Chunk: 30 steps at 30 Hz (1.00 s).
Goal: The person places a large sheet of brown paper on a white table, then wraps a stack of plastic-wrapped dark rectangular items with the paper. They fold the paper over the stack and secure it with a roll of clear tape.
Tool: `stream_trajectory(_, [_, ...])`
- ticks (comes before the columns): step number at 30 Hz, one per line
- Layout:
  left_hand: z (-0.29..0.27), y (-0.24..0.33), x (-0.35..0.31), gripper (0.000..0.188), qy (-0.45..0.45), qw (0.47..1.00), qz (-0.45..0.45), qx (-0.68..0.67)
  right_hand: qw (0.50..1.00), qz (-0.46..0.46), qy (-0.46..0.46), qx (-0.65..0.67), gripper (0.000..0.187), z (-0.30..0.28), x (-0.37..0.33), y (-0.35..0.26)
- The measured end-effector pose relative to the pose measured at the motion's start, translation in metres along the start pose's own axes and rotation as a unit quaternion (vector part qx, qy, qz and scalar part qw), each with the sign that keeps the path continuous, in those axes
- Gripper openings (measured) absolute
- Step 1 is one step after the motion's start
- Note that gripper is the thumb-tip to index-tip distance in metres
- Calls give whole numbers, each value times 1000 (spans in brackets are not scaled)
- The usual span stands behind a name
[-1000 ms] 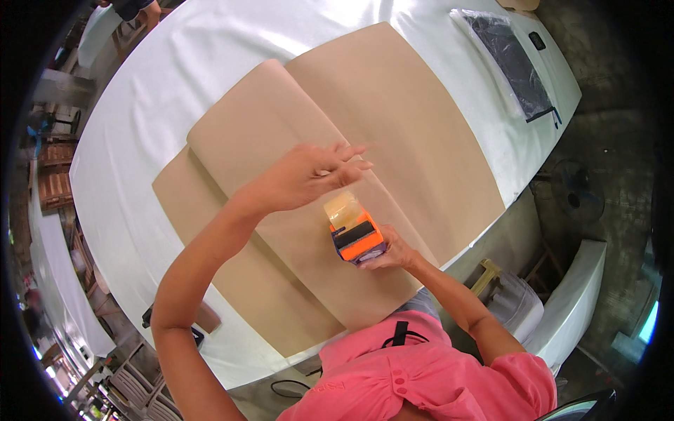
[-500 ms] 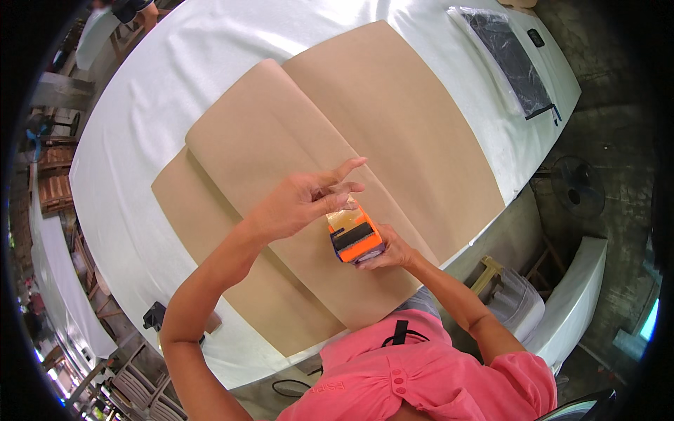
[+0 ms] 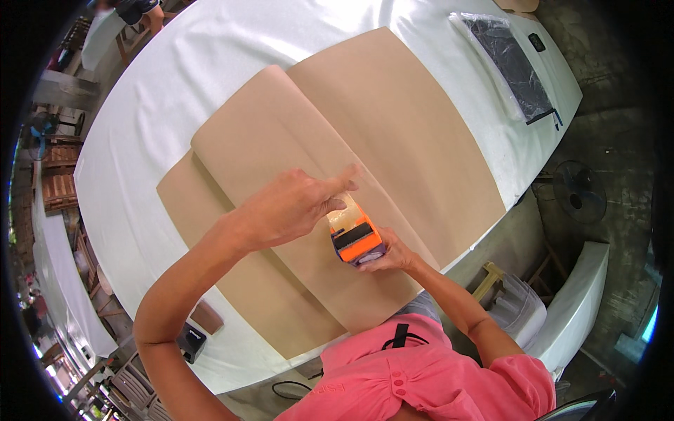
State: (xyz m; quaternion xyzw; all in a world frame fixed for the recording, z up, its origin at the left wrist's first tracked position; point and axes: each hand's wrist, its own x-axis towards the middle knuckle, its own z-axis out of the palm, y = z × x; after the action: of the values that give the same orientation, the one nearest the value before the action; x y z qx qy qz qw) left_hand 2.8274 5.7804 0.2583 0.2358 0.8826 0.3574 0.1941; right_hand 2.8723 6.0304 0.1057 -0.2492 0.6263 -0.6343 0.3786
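My right hand [image 3: 393,251] grips an orange and dark tape dispenser [image 3: 357,244] from its right side. From its top runs a short length of clear, yellowish packing tape [image 3: 342,215]. The loose end of that tape is at the thumb and fingers of my left hand [image 3: 291,207], which are pressed together on it, partly hidden. Both hands are above a folded piece of brown paper [image 3: 281,126]. It lies across a larger flat brown sheet [image 3: 407,105], whose edges show on both sides.
A white cloth [image 3: 133,182] covers the table. A dark item in clear plastic [image 3: 509,67] lies far right, near a small black device [image 3: 536,42]. A brown block [image 3: 206,317] and a black object [image 3: 191,342] sit near left. A fan [image 3: 580,191] stands beyond the right edge.
My left fingers have closed in on the tape end, and my left elbow has swung outward to the left, uncovering the brown block. The dispenser stays almost in place in my right hand.
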Motion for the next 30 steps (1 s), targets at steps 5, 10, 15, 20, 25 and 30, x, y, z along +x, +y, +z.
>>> stream_trajectory(5, [6, -6, 0, 67, 57, 995, -49, -71, 1000, 14, 6, 3, 73, 0, 1, -5])
stream_trajectory(10, [-2, -6, 4, 67, 49, 991, -62, -108, 998, 48, 11, 33, 71, 0, 3, -13])
stream_trajectory(15, [-3, -6, 2, 62, 63, 998, -1, 2, 998, 52, 21, 22, 65, 0, 6, -17])
stream_trajectory(20, [-12, -10, 0, 66, 44, 962, 68, 262, 998, 44, 37, 20, 60, 1, 10, -17])
stream_trajectory(25, [-18, -29, 5, 61, 152, 876, 204, 409, 998, 29, 55, 21, 62, 2, 17, -28])
stream_trajectory(30, [-48, -42, 7, 54, 169, 882, 170, 406, 997, 21, 62, 46, 62, 1, 20, -20])
